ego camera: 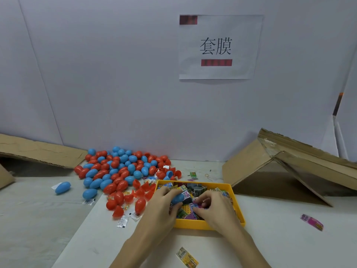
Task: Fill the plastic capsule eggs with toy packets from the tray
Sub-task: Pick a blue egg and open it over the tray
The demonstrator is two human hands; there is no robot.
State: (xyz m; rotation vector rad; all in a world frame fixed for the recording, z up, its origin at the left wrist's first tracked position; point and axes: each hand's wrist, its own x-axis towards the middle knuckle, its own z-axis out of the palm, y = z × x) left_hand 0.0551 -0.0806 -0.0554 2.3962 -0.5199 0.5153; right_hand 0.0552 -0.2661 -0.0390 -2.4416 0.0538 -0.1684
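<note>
A yellow tray (204, 225) full of colourful toy packets (190, 215) sits on the table in front of me. Over its left side my left hand (162, 207) grips a blue capsule egg (178, 198). My right hand (214, 206) is inside the tray, its fingertips pinching a packet (201, 203) among the others. A heap of red and blue capsule eggs (119, 171) lies behind and to the left of the tray, with several open red halves (143, 192) next to it.
Folded cardboard (280, 167) stands at the right, more cardboard (38, 151) at the left. Loose packets lie on the table: a pink one (312, 222) to the right, a yellow one (187, 259) near me. A single blue egg (62, 187) lies apart at left.
</note>
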